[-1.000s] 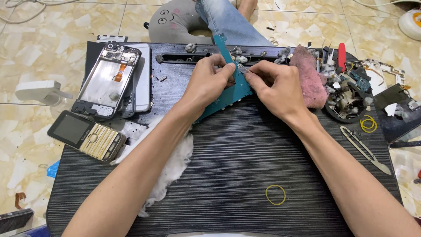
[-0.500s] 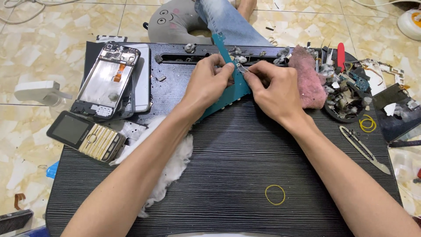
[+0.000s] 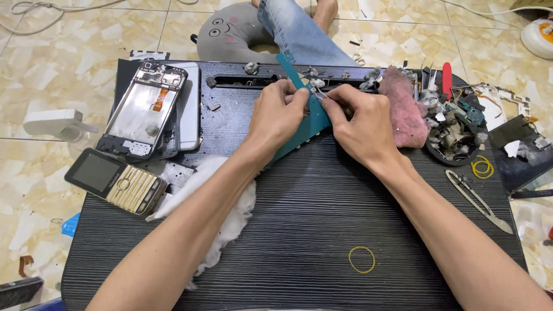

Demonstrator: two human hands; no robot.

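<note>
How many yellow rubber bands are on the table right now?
2. One rubber band lies on the table's near part, between the forearms; another rubber band sits at the right edge, above the metal snips. The clutter may hide more.

A low black ridged table [image 3: 311, 230] stands on a beige marbled tile floor [image 3: 57, 63] in even light

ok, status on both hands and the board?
Left hand pinching teal circuit board, tilted on edge. Right hand holding tweezers at the board. White cotton wad under left forearm; nothing blocking.
</note>
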